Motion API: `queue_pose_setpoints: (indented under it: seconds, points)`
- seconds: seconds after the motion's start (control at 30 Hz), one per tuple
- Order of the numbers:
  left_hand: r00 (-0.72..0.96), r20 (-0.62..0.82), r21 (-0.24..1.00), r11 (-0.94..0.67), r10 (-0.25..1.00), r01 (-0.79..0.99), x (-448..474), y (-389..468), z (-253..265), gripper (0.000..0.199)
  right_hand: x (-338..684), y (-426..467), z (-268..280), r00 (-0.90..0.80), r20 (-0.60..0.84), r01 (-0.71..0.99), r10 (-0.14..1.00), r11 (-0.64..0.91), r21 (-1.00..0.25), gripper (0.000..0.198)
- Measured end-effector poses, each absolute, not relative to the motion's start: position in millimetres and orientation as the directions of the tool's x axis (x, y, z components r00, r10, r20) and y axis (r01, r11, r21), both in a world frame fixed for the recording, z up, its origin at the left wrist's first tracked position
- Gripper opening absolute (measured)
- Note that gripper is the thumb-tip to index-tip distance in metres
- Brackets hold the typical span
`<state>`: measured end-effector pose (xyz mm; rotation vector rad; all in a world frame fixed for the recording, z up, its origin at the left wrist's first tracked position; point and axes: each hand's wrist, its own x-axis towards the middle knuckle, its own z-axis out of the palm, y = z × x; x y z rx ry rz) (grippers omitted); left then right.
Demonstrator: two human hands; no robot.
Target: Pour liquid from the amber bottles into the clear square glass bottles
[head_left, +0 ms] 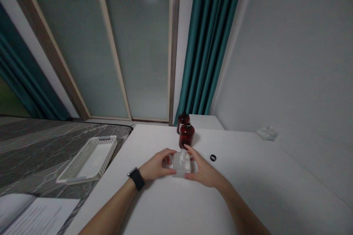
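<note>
A clear, square-sided bottle (181, 164) with a short neck sits between my two hands, on or just above the white table (176, 209). My left hand (158, 163), a black watch on its wrist, grips the bottle's left side between thumb and fingers. On the right side, my right hand (202, 169) holds it the same way, its index finger near the neck. Just behind stands a dark red-brown bottle (186, 136) with an open-looking neck. A second red-brown bottle (183, 119) is partly hidden behind that one. To the right of my right hand lies a small black ring (213, 158).
A white perforated basket (107, 154) rests on a dark grey patterned surface (68, 132) to the left, with an open book (46, 213) nearer me. Crumpled clear plastic (267, 133) lies at the table's far right, by the wall (298, 62). A teal curtain (209, 44) hangs behind.
</note>
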<state>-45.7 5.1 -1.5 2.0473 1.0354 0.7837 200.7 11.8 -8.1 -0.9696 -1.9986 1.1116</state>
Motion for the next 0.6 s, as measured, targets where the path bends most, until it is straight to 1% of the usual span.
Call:
queue_pose_setpoints:
  seconds: [0.03, 0.1, 0.2, 0.27, 0.4, 0.5, 0.6]
  points:
    - [0.497, 0.202, 0.796, -0.437, 0.844, 0.419, -45.9, 5.0, -1.5, 0.059, 200.2, 11.1, -10.2, -0.530, 0.170, 0.296, 0.831, 0.368, -0.881, 0.101]
    - [0.493, 0.219, 0.786, -0.452, 0.842, 0.422, -45.7, 4.3, -1.3, 0.059, 197.9, 10.3, -14.6, -0.520, 0.181, 0.303, 0.835, 0.378, -0.875, 0.102]
    - [0.479, 0.265, 0.752, -0.490, 0.837, 0.441, -43.4, 2.4, 0.0, 0.057, 194.6, 10.8, -16.2, -0.481, 0.200, 0.305, 0.853, 0.377, -0.875, 0.094]
    - [0.462, 0.296, 0.738, -0.507, 0.836, 0.445, -40.9, 0.6, 1.5, 0.055, 193.9, 10.9, -11.5, -0.479, 0.233, 0.298, 0.846, 0.407, -0.864, 0.087]
    - [0.424, 0.334, 0.760, -0.506, 0.842, 0.407, -36.7, -2.4, 4.5, 0.058, 198.6, 8.4, 4.5, -0.489, 0.304, 0.275, 0.817, 0.475, -0.836, 0.072]
    - [0.429, 0.332, 0.781, -0.499, 0.840, 0.374, -35.1, -4.1, 6.1, 0.058, 210.9, 6.1, 11.0, -0.464, 0.278, 0.273, 0.841, 0.435, -0.858, 0.066]
    - [0.435, 0.320, 0.775, -0.496, 0.842, 0.391, -32.9, -6.1, 8.2, 0.047, 232.6, 7.9, 11.0, -0.429, 0.215, 0.273, 0.877, 0.353, -0.895, 0.066]
